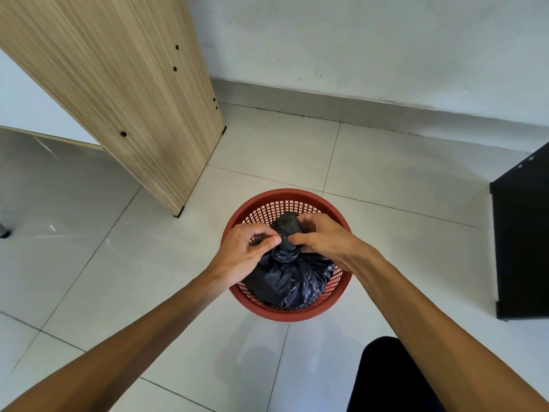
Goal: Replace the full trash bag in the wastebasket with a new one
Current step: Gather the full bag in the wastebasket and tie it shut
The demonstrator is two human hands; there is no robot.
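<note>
A round red plastic wastebasket (pixel 285 200) with a lattice wall stands on the tiled floor. Inside it sits a full black trash bag (pixel 285 281), its top gathered into a bunched neck above the rim. My left hand (pixel 249 248) pinches the neck from the left with thumb and fingers curled. My right hand (pixel 320 236) grips the bunched top from the right, fingers wrapped over the plastic. Both hands meet at the neck, over the middle of the basket.
A light wooden furniture panel (pixel 133 99) stands on the floor to the left behind the basket. A black panel (pixel 520 239) stands at the right. A white wall and skirting run along the back. My dark-clothed knee (pixel 386 379) shows at the bottom.
</note>
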